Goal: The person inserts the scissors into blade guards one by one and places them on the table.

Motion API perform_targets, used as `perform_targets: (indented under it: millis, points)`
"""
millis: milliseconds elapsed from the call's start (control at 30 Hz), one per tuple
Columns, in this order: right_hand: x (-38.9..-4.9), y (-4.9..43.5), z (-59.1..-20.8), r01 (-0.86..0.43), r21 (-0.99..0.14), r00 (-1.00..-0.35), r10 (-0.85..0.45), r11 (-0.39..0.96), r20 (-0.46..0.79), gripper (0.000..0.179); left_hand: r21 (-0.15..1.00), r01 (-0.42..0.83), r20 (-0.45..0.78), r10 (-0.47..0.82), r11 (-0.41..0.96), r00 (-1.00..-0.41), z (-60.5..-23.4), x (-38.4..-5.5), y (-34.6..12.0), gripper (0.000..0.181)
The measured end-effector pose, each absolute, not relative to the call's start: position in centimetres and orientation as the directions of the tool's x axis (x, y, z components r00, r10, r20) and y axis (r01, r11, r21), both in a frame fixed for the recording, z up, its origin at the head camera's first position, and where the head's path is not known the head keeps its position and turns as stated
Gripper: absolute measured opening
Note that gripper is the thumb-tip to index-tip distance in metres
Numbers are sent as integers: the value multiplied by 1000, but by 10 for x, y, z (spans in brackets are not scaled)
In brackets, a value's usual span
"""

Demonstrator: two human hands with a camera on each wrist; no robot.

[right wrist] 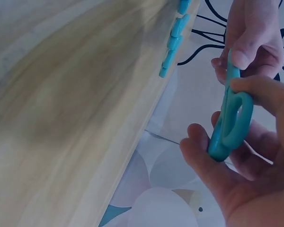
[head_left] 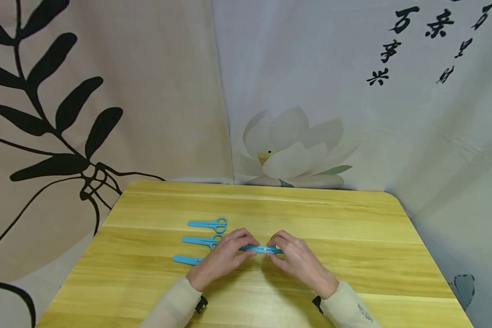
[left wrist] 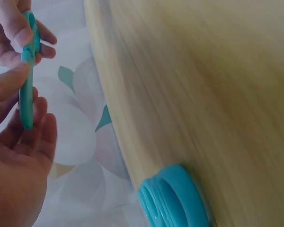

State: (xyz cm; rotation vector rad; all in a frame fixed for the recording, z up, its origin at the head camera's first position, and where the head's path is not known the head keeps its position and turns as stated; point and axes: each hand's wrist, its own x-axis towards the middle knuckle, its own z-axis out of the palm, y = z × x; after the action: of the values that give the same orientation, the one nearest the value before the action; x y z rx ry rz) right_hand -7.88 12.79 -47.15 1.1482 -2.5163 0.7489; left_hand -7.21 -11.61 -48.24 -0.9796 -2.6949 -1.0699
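Note:
A pair of light-blue scissors point(head_left: 261, 249) is held level above the table between both hands. My left hand point(head_left: 225, 255) pinches its blade end between thumb and fingers, while my right hand point(head_left: 297, 259) grips the handle end. The right wrist view shows the finger loops of the scissors point(right wrist: 241, 118) lying among the right fingers. In the left wrist view, the blue blade part point(left wrist: 27, 94) runs down past the left thumb to the fingertips. A second pair of scissors point(head_left: 197, 240) lies near the left hand, its loops partly behind that hand.
Another blue pair of scissors point(head_left: 205, 224) lies farther back on the wooden table point(head_left: 352, 228). A third point(head_left: 186, 259) lies nearer, its handles hidden by the left hand. Printed cloth point(head_left: 168, 91) hangs behind the table.

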Motion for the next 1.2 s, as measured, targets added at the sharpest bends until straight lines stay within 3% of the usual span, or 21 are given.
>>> perform_targets:
  millis: [233, 633, 933, 1200]
  points:
    - [-80, 131, -474, -761, -343, -648, -616, 551, 449, 20, 600, 563, 262, 525, 569, -809, -487, -72, -122, 26]
    - [-81, 129, -472, -767, -325, -637, -598, 553, 487, 20, 583, 575, 322, 486, 575, -812, -488, -72, -126, 24]
    - [-82, 124, -471, -799, -237, -582, -608, 553, 540, 20, 541, 618, 374, 496, 571, -784, -486, -73, -125, 22]
    - [-82, 122, -468, -783, -269, -609, -600, 562, 519, 19, 555, 604, 361, 488, 572, -794, -485, -74, -122, 23]
